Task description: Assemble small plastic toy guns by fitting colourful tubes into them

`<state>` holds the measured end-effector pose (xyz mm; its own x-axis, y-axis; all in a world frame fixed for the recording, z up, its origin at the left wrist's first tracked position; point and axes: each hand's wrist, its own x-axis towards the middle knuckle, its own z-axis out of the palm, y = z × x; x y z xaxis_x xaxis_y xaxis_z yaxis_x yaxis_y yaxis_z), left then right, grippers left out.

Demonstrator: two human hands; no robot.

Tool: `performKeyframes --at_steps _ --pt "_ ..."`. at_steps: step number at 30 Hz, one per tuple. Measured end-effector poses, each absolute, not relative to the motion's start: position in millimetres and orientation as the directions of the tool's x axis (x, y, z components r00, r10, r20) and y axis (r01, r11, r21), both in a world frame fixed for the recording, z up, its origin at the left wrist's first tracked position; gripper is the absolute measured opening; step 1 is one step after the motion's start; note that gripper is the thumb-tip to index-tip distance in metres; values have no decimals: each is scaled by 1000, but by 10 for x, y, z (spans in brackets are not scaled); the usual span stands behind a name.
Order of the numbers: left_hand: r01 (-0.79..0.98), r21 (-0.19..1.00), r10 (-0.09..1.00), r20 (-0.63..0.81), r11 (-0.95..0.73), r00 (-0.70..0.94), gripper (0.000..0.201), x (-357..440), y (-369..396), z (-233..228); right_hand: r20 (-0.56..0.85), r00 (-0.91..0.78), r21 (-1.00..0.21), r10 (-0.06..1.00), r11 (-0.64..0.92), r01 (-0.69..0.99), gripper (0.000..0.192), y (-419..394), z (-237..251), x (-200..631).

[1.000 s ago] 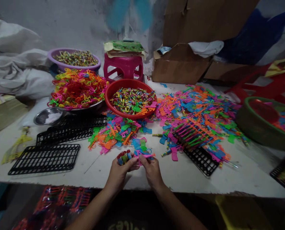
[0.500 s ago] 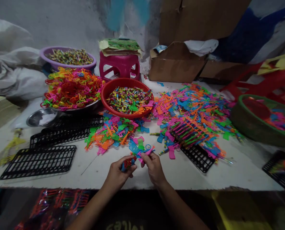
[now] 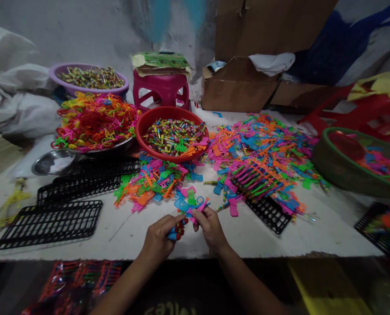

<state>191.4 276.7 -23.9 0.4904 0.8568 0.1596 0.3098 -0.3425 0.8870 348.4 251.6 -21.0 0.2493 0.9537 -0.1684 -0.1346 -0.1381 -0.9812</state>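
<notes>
My left hand (image 3: pixel 158 235) is closed around a bunch of small blue-and-red tubes (image 3: pixel 176 232), their ends showing past the fingers. Close beside it, my right hand (image 3: pixel 213 230) pinches a pink plastic toy pistol (image 3: pixel 202 211) between thumb and fingers. Just beyond the fingertips lie blue and green plastic pieces (image 3: pixel 191 197); I cannot tell whether any of them touch the hands. Farther out is a loose pile of coloured plastic pieces (image 3: pixel 155 183).
A red basin (image 3: pixel 140 142) of small tubes stands behind the hands. Black racks (image 3: pixel 50 224) lie to the left, and a partly filled rack (image 3: pixel 272 215) to the right. A large mixed heap (image 3: pixel 263 144), a green basin (image 3: pixel 326 162) and a cardboard box (image 3: pixel 237 92) stand farther off.
My left hand has turned, so more of the tubes' red and blue ends show. My right hand stays nearly in place with the pink toy pistol. The view has shifted slightly.
</notes>
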Motion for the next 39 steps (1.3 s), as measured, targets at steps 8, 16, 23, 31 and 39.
performKeyframes --at_steps 8,16,23,31,39 --pt "379 825 846 202 -419 494 42 1919 2756 -227 -197 225 -980 954 -183 -85 32 2530 -162 3487" --pt "381 867 896 146 -320 418 43 1908 2690 -301 -159 107 -978 981 -171 117 37 2487 -160 3534" --pt "259 966 961 -85 15 261 22 2008 2840 -224 -225 312 -932 923 -297 209 45 2541 -261 3990" --pt "114 900 865 -435 420 248 44 1955 2827 -551 141 421 -510 896 -298 807 24 2823 -354 4164" --pt "-4 845 818 -516 534 255 42 1904 2891 -452 -3 206 -849 979 -112 517 59 3038 -600 3735"
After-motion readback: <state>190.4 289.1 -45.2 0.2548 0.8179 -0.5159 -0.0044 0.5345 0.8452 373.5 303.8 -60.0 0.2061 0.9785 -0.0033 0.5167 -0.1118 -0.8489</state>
